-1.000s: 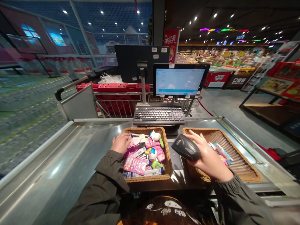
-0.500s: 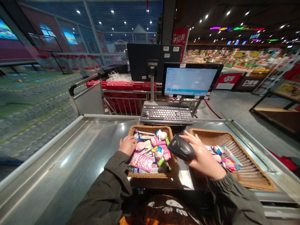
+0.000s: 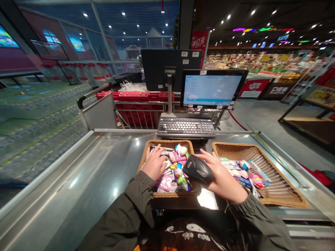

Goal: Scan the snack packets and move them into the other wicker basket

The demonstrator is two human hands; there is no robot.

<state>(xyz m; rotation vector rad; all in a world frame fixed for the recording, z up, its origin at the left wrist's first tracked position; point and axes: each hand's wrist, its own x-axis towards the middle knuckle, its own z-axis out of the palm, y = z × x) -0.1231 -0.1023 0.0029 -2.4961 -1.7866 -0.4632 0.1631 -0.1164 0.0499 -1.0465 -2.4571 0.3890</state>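
Observation:
My left hand [image 3: 155, 164] reaches over the left part of a wicker basket [image 3: 170, 195], palm down with its fingers apart above the small packaged goods inside. Whether its fingertips touch any packet I cannot tell. Wrapped round a black barcode scanner [image 3: 197, 170], my right hand [image 3: 222, 176] hovers by that basket's right rim. Inside the basket lie a pink packet [image 3: 165, 182], a blue-and-white round toy [image 3: 178, 170] and a white toy figure [image 3: 181, 150]. To the right, a second wicker basket [image 3: 285, 188] holds fewer packets, among them a pink-and-red one [image 3: 256, 180].
A black keyboard [image 3: 186, 127] sits behind the baskets, below a lit screen [image 3: 212, 90] and a dark monitor back [image 3: 157, 68]. The metal counter [image 3: 104, 167] has a raised rim. Behind it stands a cart [image 3: 141, 113] with red crates. Stacked bottles [image 3: 47, 125] rise at left.
My left hand has moved right and inward from the basket's left rim, over the goods. The scanner in my right hand has shifted slightly left and down.

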